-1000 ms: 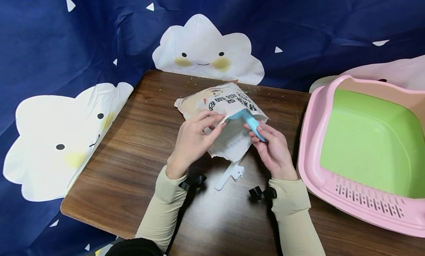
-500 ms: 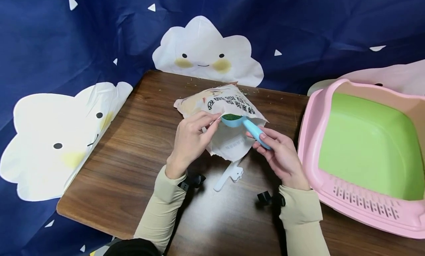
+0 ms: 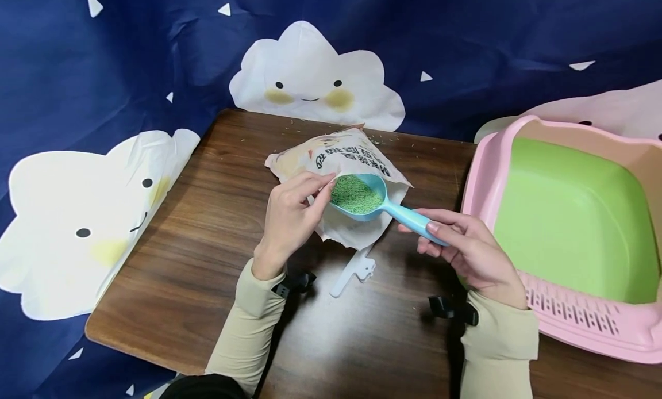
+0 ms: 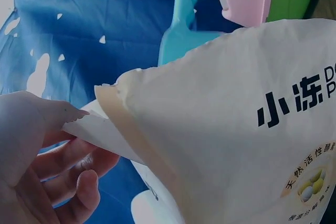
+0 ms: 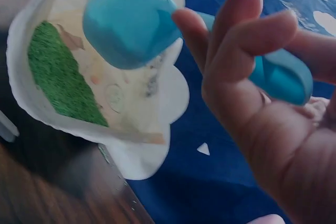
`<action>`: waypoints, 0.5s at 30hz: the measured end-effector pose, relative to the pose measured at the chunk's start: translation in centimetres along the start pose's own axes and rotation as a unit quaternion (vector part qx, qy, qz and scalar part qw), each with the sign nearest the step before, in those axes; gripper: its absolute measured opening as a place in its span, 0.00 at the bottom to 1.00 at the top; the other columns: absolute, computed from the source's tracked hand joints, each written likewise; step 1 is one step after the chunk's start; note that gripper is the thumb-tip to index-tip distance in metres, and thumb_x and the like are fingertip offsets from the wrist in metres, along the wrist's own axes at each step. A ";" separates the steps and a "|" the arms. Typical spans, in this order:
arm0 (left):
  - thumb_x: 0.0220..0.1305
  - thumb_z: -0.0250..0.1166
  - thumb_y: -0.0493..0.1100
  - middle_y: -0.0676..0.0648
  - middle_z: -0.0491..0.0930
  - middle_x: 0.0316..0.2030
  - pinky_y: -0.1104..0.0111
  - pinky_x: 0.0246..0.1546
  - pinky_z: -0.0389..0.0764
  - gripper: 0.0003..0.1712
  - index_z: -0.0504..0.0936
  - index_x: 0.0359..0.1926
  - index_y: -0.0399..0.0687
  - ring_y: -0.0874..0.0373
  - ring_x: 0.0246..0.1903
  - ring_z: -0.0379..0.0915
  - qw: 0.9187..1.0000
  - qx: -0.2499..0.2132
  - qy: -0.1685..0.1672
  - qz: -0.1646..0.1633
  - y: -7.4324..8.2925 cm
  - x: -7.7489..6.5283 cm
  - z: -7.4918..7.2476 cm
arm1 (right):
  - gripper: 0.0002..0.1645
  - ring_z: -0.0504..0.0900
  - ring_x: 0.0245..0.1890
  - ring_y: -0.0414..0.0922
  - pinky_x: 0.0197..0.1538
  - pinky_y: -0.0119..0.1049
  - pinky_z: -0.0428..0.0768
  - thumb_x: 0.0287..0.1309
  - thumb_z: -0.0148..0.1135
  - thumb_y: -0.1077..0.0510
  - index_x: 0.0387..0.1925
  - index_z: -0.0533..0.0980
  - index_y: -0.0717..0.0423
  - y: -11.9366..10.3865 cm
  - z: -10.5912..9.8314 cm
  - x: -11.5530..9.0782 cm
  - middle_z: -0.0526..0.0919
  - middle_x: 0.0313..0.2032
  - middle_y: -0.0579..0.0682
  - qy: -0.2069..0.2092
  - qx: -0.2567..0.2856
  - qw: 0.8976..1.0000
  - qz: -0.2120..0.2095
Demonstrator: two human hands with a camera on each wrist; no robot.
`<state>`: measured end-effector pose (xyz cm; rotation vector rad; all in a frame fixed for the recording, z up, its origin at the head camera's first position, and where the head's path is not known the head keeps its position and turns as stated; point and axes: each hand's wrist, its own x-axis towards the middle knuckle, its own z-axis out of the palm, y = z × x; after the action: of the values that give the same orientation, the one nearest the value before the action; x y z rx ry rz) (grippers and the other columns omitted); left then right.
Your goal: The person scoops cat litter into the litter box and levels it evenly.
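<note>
My right hand [image 3: 473, 252] grips the handle of a light-blue scoop [image 3: 411, 218]. Its bowl, heaped with green litter pellets [image 3: 357, 195], is at the mouth of a white litter bag [image 3: 357, 232]. Thumb and fingers of my left hand [image 3: 292, 221] pinch the upper edge of the bag's opening, which the left wrist view shows as a torn rim [image 4: 107, 90]. More green pellets [image 5: 60, 74] lie inside the bag in the right wrist view, with the underside of the scoop above them.
A pink litter box [image 3: 478, 180] with a green inside stands on the right of the wooden table [image 3: 196, 244]. A small white cat-shaped clip [image 3: 354, 272] lies in front of the bag. Stray pellets dot the table's back edge, before a blue cloud-print curtain [image 3: 331, 19].
The right hand has drawn the scoop out of the bag, toward the right and nearer, so its pellet-filled bowl now shows. My left hand keeps its hold on the bag's edge.
</note>
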<state>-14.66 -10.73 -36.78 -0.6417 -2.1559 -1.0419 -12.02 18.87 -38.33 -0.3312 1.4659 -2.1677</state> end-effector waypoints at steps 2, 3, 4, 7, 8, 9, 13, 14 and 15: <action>0.63 0.62 0.36 0.47 0.87 0.31 0.80 0.19 0.68 0.09 0.88 0.37 0.38 0.64 0.20 0.70 1.000 -0.001 0.002 0.000 0.0 0.0 -0.1 | 0.20 0.85 0.32 0.39 0.39 0.29 0.84 0.70 0.44 0.70 0.60 0.69 0.68 -0.3 -0.3 -0.4 0.85 0.47 0.57 -0.009 0.004 1.000 -0.002; 0.63 0.62 0.35 0.47 0.87 0.30 0.80 0.19 0.68 0.09 0.88 0.37 0.38 0.64 0.20 0.70 1.000 -0.001 0.005 0.001 0.0 0.0 -0.1 | 0.20 0.85 0.32 0.39 0.40 0.29 0.84 0.70 0.43 0.71 0.60 0.68 0.70 -0.4 -0.4 -0.5 0.85 0.47 0.57 -0.017 0.005 1.000 -0.005; 0.64 0.62 0.35 0.47 0.87 0.30 0.80 0.19 0.68 0.09 0.88 0.38 0.38 0.64 0.20 0.70 1.000 -0.001 0.006 0.001 0.0 0.0 -0.1 | 0.20 0.85 0.32 0.39 0.40 0.29 0.84 0.70 0.42 0.71 0.60 0.68 0.71 -0.5 -0.6 -0.7 0.85 0.48 0.58 -0.025 0.005 1.000 -0.007; 0.64 0.62 0.36 0.47 0.86 0.29 0.80 0.19 0.67 0.09 0.88 0.38 0.38 0.64 0.19 0.70 1.000 0.001 0.009 0.001 0.0 0.1 -0.1 | 0.21 0.84 0.32 0.40 0.41 0.29 0.84 0.70 0.39 0.72 0.61 0.67 0.71 -0.7 -1.0 -1.3 0.85 0.48 0.58 -0.039 0.003 0.999 -0.010; 0.64 0.62 0.35 0.47 0.86 0.29 0.80 0.19 0.67 0.09 0.88 0.38 0.38 0.64 0.19 0.70 1.000 0.001 0.009 0.001 0.0 0.1 -0.1 | 0.22 0.84 0.33 0.41 0.41 0.29 0.84 0.70 0.38 0.73 0.61 0.67 0.71 -0.8 -1.2 -1.5 0.85 0.48 0.59 -0.045 0.006 0.999 -0.012; 0.63 0.62 0.35 0.47 0.86 0.29 0.80 0.19 0.67 0.09 0.88 0.38 0.38 0.64 0.19 0.69 1.000 0.001 0.010 0.001 0.0 0.1 -0.1 | 0.22 0.84 0.33 0.41 0.40 0.29 0.83 0.70 0.37 0.73 0.62 0.67 0.71 -0.9 -1.3 -1.7 0.84 0.48 0.59 -0.048 0.010 0.999 -0.011; 0.63 0.63 0.35 0.47 0.86 0.29 0.80 0.19 0.67 0.08 0.88 0.37 0.38 0.64 0.19 0.69 1.000 0.000 0.010 -0.001 0.0 0.1 0.0 | 0.24 0.83 0.31 0.41 0.18 0.32 0.76 0.71 0.32 0.73 0.64 0.63 0.73 -1.1 -1.9 -2.4 0.84 0.48 0.58 -0.075 0.033 0.996 -0.021; 0.63 0.63 0.35 0.47 0.86 0.29 0.80 0.19 0.67 0.08 0.88 0.37 0.38 0.64 0.19 0.70 1.000 0.000 0.010 -0.002 0.0 0.1 0.0 | 0.25 0.83 0.31 0.42 0.13 0.35 0.70 0.71 0.31 0.74 0.64 0.62 0.74 -1.2 -2.0 -2.6 0.84 0.48 0.59 -0.083 0.037 0.996 -0.027; 0.63 0.63 0.35 0.47 0.86 0.29 0.80 0.19 0.67 0.08 0.88 0.37 0.39 0.65 0.19 0.69 1.000 -0.001 0.010 -0.003 0.0 0.1 0.0 | 0.25 0.83 0.31 0.42 0.13 0.35 0.69 0.70 0.30 0.74 0.65 0.62 0.74 -1.2 -2.2 -2.7 0.84 0.49 0.59 -0.087 0.040 0.995 -0.032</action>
<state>-14.75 -10.77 -36.71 -0.6226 -2.1417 -1.0492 -11.06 22.43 -37.84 -0.5323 1.2843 -2.1804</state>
